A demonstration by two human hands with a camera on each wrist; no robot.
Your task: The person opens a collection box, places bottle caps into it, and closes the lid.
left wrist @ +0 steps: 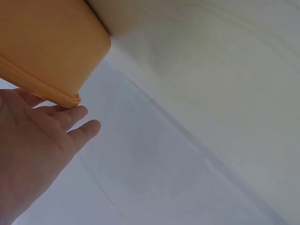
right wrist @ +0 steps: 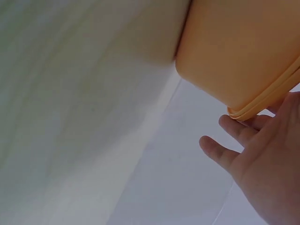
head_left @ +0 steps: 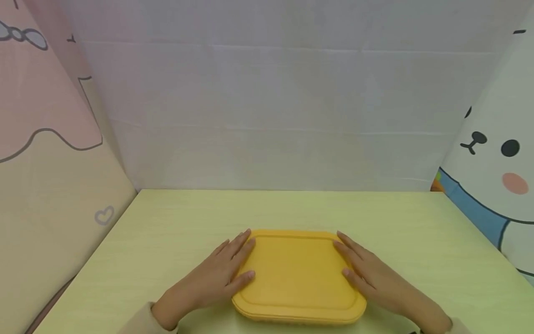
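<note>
A yellow rectangular box with rounded corners and a rimmed lid sits near the front of the table. My left hand rests on the lid's left edge, fingers fairly straight and thumb on top. On the opposite edge lies my right hand, also with extended fingers touching the lid. Both wrist views show the box's smooth side wall below the lid rim, standing on the table. The lid covers whatever the box may contain.
The pale yellow-green table meets a whitish cloth backdrop at its far edge. A pink and cream printed panel borders the left side. Along the right runs a panel with a white cartoon animal.
</note>
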